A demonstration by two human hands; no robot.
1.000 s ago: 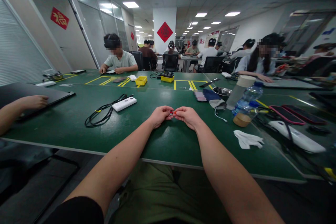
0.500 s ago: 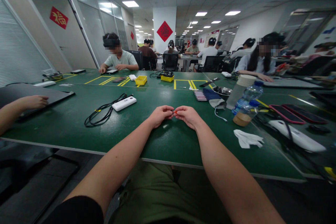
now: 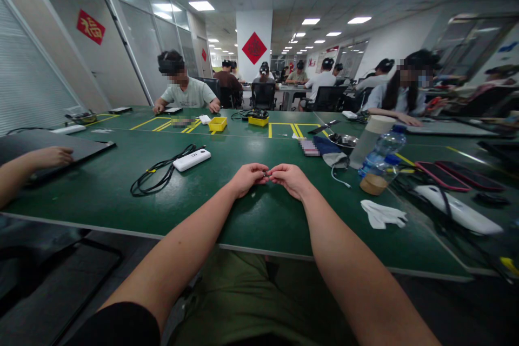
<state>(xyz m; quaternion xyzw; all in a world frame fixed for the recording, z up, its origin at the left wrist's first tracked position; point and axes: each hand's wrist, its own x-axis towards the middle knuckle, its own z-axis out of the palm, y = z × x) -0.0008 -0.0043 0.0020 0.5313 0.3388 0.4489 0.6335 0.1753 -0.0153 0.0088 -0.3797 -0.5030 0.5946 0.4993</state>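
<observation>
Fingertip to fingertip, my left hand (image 3: 248, 179) and my right hand (image 3: 290, 178) meet just above the green table (image 3: 194, 200). A tiny dark piece (image 3: 265, 173) shows at the left fingertips, too small to name. My left thumb and index finger are pinched around it. The right fingers are also pinched, pressed close against the same spot; whatever they hold is hidden. To the left of my hands lies a white power bank (image 3: 192, 160) with a coiled black cable (image 3: 152, 179).
At right stand a bottle of brown drink (image 3: 377, 179), a clear blue-capped bottle (image 3: 385, 146), a frosted tumbler (image 3: 371, 140) and a metal bowl (image 3: 344, 141). A white tissue (image 3: 383, 214) lies nearer. Yellow trays (image 3: 218, 124) sit farther back. A co-worker's hand (image 3: 59, 155) rests at left.
My hands stay nearly in place, with a slight shift of the fingers. The orange-red spot at my right fingertips no longer shows; the dark piece is more visible. A co-worker opposite moved one hand outward.
</observation>
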